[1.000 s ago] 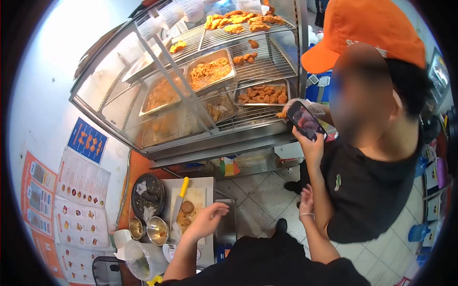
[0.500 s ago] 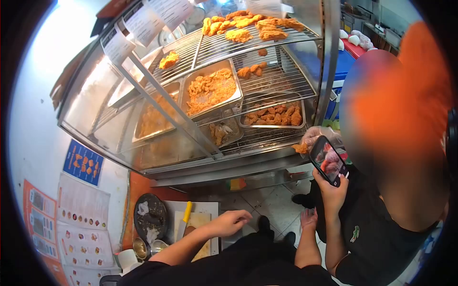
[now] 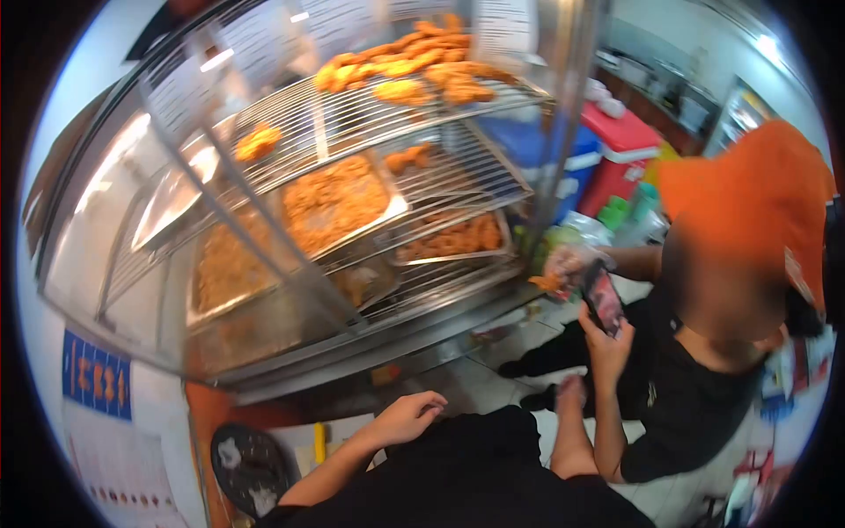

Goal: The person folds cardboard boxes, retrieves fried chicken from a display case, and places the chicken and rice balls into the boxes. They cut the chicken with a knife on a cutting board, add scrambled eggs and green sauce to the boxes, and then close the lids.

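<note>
My left hand (image 3: 409, 418) hovers over the front of my black shirt, below the display cabinet (image 3: 370, 352). Its fingers are loosely bent and apart, with nothing seen in them. Beside the co-worker's forearm, my right hand (image 3: 571, 393) points forward; it is blurred, but its fingers seem stretched out and hold nothing visible. To the right, a co-worker in an orange cap (image 3: 748, 176) grips a phone (image 3: 604, 299) in one hand. The co-worker's other hand, in a clear glove (image 3: 565, 261), holds a piece of fried chicken (image 3: 545, 282).
Fried chicken pieces (image 3: 396, 60) lie on the cabinet's upper wire rack, with filled metal trays (image 3: 400, 204) below. A yellow handle (image 3: 319, 442) and a dark round pan (image 3: 251, 471) are at lower left. A red cooler (image 3: 620, 141) and a blue one (image 3: 576, 167) stand behind.
The view has swung right, so the cabinet sits further left and more of the co-worker and coolers shows. My left hand remains loosely bent; my right hand has become blurred.
</note>
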Available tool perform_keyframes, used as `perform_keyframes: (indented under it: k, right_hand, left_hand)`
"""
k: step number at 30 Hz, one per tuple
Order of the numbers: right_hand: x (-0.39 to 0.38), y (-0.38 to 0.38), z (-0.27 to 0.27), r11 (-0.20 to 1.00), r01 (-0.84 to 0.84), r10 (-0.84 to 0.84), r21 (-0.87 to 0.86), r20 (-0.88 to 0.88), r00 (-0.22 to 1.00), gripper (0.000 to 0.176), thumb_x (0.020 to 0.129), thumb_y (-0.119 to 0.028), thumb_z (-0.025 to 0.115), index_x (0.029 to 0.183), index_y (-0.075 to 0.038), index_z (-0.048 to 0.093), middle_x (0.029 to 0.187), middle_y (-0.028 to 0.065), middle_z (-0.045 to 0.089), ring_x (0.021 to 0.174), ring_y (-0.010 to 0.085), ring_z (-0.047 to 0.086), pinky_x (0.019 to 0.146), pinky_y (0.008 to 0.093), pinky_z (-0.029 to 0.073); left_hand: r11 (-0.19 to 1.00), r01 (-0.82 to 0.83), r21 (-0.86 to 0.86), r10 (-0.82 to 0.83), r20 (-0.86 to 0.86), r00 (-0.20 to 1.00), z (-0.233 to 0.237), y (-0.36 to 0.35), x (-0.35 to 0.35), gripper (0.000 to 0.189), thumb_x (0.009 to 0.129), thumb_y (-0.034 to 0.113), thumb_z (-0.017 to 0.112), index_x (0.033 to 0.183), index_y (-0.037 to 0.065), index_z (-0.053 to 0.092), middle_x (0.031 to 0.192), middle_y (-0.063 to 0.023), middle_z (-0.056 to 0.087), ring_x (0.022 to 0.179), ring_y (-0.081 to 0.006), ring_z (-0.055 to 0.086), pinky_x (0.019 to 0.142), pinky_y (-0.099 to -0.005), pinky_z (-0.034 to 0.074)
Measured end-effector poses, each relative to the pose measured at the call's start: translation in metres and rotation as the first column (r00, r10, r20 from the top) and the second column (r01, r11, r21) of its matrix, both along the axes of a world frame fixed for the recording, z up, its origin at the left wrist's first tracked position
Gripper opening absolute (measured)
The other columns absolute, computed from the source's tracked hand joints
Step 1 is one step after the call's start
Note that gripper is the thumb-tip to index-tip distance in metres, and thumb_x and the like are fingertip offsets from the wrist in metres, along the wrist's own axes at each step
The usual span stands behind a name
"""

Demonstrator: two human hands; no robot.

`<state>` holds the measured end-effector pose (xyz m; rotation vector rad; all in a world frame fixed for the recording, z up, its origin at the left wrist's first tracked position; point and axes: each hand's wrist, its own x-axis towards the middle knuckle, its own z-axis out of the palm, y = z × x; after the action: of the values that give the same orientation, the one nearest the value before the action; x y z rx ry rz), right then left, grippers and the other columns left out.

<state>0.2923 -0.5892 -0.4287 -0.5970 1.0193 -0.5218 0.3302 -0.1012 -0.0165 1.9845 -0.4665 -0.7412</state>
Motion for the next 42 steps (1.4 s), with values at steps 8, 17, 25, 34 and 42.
perform_keyframes:
  k: [8, 17, 25, 34, 42]
  right_hand:
    - [-0.064, 0.092, 0.054, -0.309, -0.945, 0.2, -0.106, -0.979, 0.044, 0.03, 0.097, -0.029, 0.05, 0.1, -0.007, 0.07, 0.096, 0.0204, 0.072, 0.093, 0.0378, 0.071, 0.083, 0.048, 0.056]
    - [-0.075, 0.032, 0.038, -0.249, -0.964, 0.276, 0.095, -0.947, -0.164, 0.03, 0.1, -0.021, 0.046, 0.112, -0.004, 0.068, 0.107, 0.0247, 0.072, 0.103, 0.0381, 0.071, 0.089, 0.051, 0.055]
    - [-0.044, -0.013, 0.022, -0.816, -0.523, -0.056, 0.245, -0.934, -0.352, 0.031, 0.095, -0.027, 0.054, 0.122, -0.021, 0.069, 0.115, 0.0154, 0.072, 0.109, 0.0341, 0.069, 0.092, 0.0495, 0.053]
    - [0.049, -0.098, 0.011, -0.936, -0.181, -0.194, 0.3, -0.874, -0.445, 0.035, 0.097, -0.033, 0.057, 0.123, -0.013, 0.069, 0.12, 0.0198, 0.07, 0.114, 0.0384, 0.066, 0.098, 0.049, 0.051]
    - [0.141, -0.184, -0.032, -0.864, -0.289, -0.235, 0.412, -0.838, -0.492, 0.031, 0.096, -0.027, 0.06, 0.117, -0.005, 0.068, 0.106, 0.0174, 0.071, 0.097, 0.0366, 0.068, 0.087, 0.0478, 0.053]
  left_hand:
    - [0.995, 0.097, 0.019, -0.097, -0.005, 0.995, -0.009, 0.0, 0.005, 0.028, 0.1, 0.016, 0.058, 0.125, 0.003, 0.063, 0.114, -0.0151, 0.072, 0.109, -0.0257, 0.07, 0.095, -0.0369, 0.054]
    - [0.949, 0.3, 0.092, -0.291, -0.098, 0.952, -0.098, -0.024, 0.027, 0.034, 0.103, 0.032, 0.055, 0.121, 0.006, 0.066, 0.112, -0.0145, 0.072, 0.105, -0.0312, 0.068, 0.092, -0.0405, 0.052]
    - [0.961, 0.256, 0.102, -0.197, -0.396, 0.897, -0.159, -0.074, 0.039, 0.027, 0.099, 0.024, 0.054, 0.116, 0.008, 0.067, 0.107, -0.0081, 0.07, 0.096, -0.0203, 0.065, 0.085, -0.0368, 0.053]
    - [0.986, 0.112, 0.122, 0.011, -0.724, 0.69, -0.197, -0.17, 0.03, 0.023, 0.101, 0.037, 0.061, 0.111, 0.019, 0.071, 0.099, 0.0028, 0.069, 0.083, -0.0128, 0.064, 0.068, -0.0336, 0.054]
    - [0.98, 0.007, -0.2, -0.147, -0.697, 0.702, -0.196, -0.233, 0.022, 0.019, 0.091, 0.026, 0.074, 0.104, 0.012, 0.069, 0.088, 0.0053, 0.065, 0.079, -0.0091, 0.06, 0.067, -0.0304, 0.051]
